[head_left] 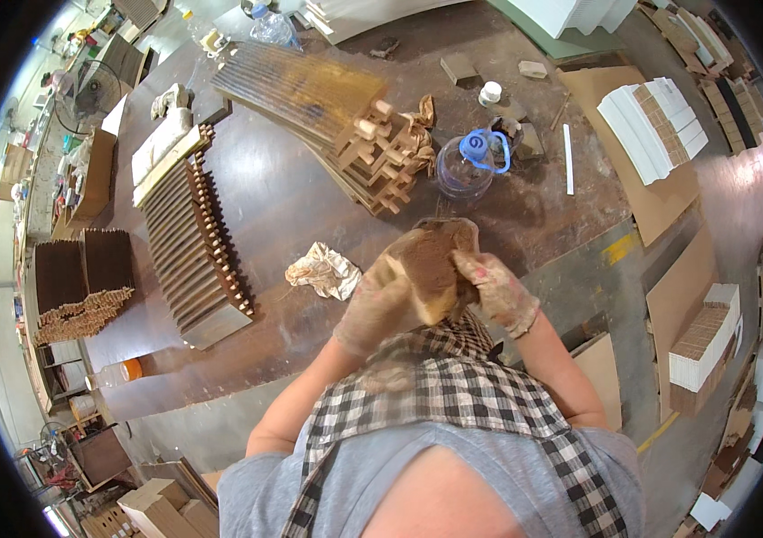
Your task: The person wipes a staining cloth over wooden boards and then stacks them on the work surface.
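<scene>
My gloved left hand [374, 309] and right hand [501, 291] grip a brown, soft-looking pad [433, 264] mid-frame, probably steadying both sides.

A blue-handled jug [462, 183] stands near a white jar [490, 95] on a brown table [247, 179], while a fan [87, 97] rises beyond the table's left side and, to the right, a white stack [630, 123] lies on a cardboard sheet [659, 212].
</scene>
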